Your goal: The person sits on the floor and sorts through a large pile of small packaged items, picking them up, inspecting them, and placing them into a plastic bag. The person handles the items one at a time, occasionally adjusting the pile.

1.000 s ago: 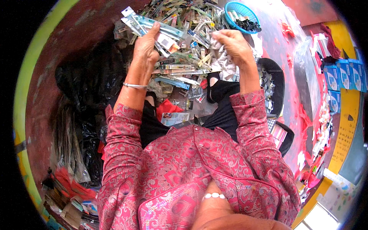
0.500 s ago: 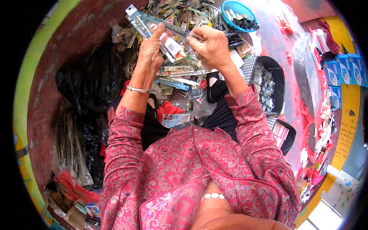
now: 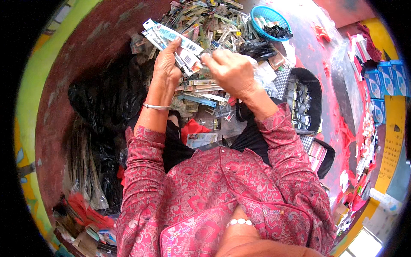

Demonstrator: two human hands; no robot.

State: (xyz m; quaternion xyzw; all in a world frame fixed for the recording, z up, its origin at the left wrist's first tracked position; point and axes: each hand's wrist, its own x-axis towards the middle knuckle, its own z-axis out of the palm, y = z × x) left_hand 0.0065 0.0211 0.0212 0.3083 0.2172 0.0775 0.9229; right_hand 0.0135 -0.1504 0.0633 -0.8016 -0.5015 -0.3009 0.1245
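Left hand (image 3: 166, 68): thumb and fingers pinch a fan of slim packets (image 3: 182, 43), held over the left side of a loose heap (image 3: 205, 19) of similar ones. Right hand (image 3: 234, 73): fingers curled, tips at the right end of the uppermost packet; from here I cannot tell whether they grip it. Far right, a blue basket (image 3: 277, 16); nearer, further right, an open black case (image 3: 314, 83) holding small items.

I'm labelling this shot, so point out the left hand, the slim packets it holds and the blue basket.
Left hand (image 3: 167, 67): head view, the middle, below the thumb.
Slim packets (image 3: 187, 44): head view, printed face of the top one.
Blue basket (image 3: 266, 11): head view, inner wall near the upper rim.
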